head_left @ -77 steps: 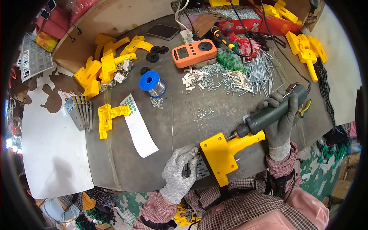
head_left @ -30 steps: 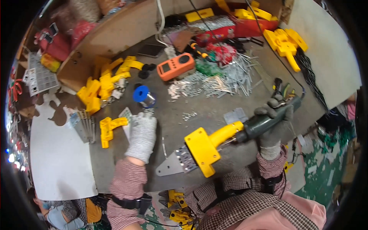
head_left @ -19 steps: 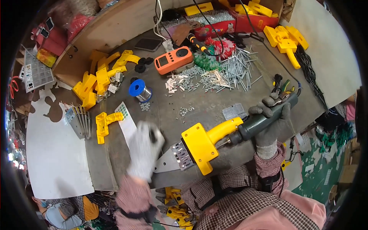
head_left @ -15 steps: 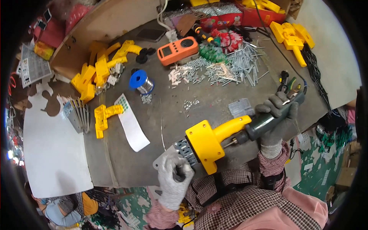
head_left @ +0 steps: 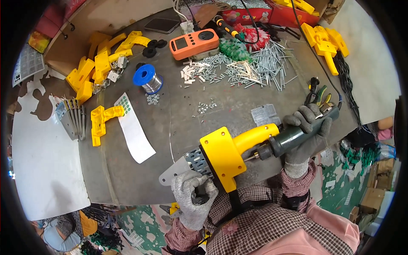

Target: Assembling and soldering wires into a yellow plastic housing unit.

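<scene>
A pipe welding iron [head_left: 221, 155] with a yellow housing and handle, a perforated metal guard and a flat grey heating plate lies at a slant over the table's near edge. My left hand [head_left: 194, 193], in a light grey glove, is closed on it around the guard and plate. In my right hand [head_left: 307, 131], also gloved, is a dark green electric screwdriver [head_left: 293, 138]. Its bit points left at the housing's lower right side, below the yellow handle; whether it sits in a screw I cannot make out. Screws show on the housing's upper face.
Long screws [head_left: 272, 68] and small white parts are heaped behind an orange meter [head_left: 194, 44]. Left stand a blue solder spool [head_left: 148, 79], a white label strip [head_left: 137, 131], yellow housing halves [head_left: 102, 63] and several flat plates [head_left: 72, 119]. Pliers [head_left: 323, 97] and a cable bundle [head_left: 346, 85] lie right.
The view has shifted, so table items sit further left. The pipe welding iron appears slightly higher and left, still in my left hand; my right hand keeps the screwdriver at its housing.
</scene>
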The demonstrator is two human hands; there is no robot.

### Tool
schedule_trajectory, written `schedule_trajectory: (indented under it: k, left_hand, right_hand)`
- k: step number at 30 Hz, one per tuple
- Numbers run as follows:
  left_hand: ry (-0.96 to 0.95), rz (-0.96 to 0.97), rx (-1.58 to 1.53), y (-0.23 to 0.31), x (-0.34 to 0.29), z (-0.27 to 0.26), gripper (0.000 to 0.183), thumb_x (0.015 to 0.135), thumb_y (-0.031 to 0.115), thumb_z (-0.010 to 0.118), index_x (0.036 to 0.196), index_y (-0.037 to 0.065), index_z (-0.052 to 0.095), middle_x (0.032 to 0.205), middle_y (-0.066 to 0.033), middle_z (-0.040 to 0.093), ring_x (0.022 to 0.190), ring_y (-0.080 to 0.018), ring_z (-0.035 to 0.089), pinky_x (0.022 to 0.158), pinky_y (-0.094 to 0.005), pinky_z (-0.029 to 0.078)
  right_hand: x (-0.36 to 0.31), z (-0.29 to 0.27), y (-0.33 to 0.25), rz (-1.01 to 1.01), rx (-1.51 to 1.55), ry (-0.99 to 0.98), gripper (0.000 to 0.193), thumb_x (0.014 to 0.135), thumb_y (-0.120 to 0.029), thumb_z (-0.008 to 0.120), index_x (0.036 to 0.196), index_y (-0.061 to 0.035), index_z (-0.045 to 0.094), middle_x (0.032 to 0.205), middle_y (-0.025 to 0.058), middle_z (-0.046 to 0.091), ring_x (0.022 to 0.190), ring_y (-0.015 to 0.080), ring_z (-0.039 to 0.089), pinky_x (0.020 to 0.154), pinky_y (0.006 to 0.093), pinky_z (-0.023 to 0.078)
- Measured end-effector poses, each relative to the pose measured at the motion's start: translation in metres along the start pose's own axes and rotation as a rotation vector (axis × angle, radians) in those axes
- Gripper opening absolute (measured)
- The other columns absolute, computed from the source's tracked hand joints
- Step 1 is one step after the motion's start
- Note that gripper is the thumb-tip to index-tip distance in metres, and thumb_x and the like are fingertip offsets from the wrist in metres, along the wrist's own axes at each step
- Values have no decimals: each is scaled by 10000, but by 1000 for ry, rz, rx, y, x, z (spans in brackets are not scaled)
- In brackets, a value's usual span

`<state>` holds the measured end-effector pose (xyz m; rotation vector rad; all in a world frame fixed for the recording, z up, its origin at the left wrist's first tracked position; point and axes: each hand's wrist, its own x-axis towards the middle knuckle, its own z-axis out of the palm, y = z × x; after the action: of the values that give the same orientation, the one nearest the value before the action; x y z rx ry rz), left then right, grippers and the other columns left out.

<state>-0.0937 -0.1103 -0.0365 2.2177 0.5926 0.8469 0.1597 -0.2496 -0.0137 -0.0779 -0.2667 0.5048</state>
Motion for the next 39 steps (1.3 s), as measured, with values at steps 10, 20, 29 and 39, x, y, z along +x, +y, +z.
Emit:
schedule_trajectory:
  k: [10,20,29,39]
  left_hand:
    - [-23,56,49,0,6,-1,412,678,-19,807,1014,72,587,1024,-99,611,948,-288,578,854,-417,428]
    - [-96,-3,-21,14,20,-15,158,882,123,722,1022,54,697,1039,-140,682,1007,-349,626,945,-473,455]
    - [-109,41,-52,17,22,-12,135,860,26,706,990,34,668,1032,-145,661,976,-335,629,915,-439,470]
    - [-182,58,-26,11,27,-19,140,843,49,744,966,31,680,1006,-141,672,980,-343,636,929,-456,486]
  right_hand:
    - [-2,-6,4,-37,-61,70,355,968,-435,647,1032,-111,516,826,9,515,689,101,535,815,334,466]
    - [-5,-10,7,-63,-183,152,427,937,-529,648,1025,-133,515,814,-13,515,681,97,525,772,334,481]
    - [-12,-9,10,-70,-112,118,429,962,-541,612,1037,-130,511,841,-11,515,706,105,511,795,342,465]
    - [17,1,-41,86,-463,330,574,941,-640,563,1209,-137,488,941,78,633,613,207,583,639,378,544]
